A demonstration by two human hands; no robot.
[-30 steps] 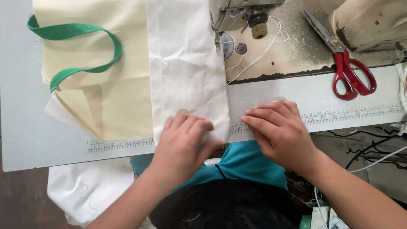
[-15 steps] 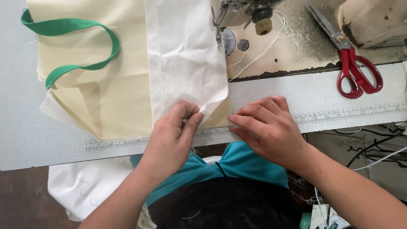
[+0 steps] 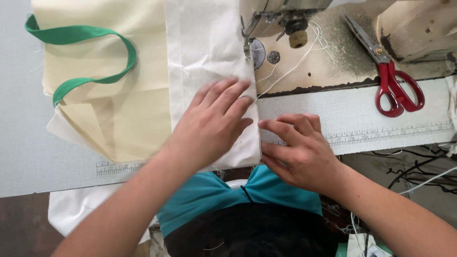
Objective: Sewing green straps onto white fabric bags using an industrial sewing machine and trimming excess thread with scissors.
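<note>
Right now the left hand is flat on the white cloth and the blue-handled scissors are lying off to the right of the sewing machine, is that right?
Not quite: the scissors have red handles, not blue, as the head view shows. The rest holds: the left hand lies flat on the white cloth, and the scissors lie to the right of the sewing machine.

Sewing machine [image 3: 285,14] cut off above

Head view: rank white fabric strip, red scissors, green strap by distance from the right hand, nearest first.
From the right hand:
1. White fabric strip: fingertips touch its right edge, just to the hand's left.
2. Red scissors: up and to the right, on the machine table.
3. Green strap: far left, on the cream fabric.
</note>
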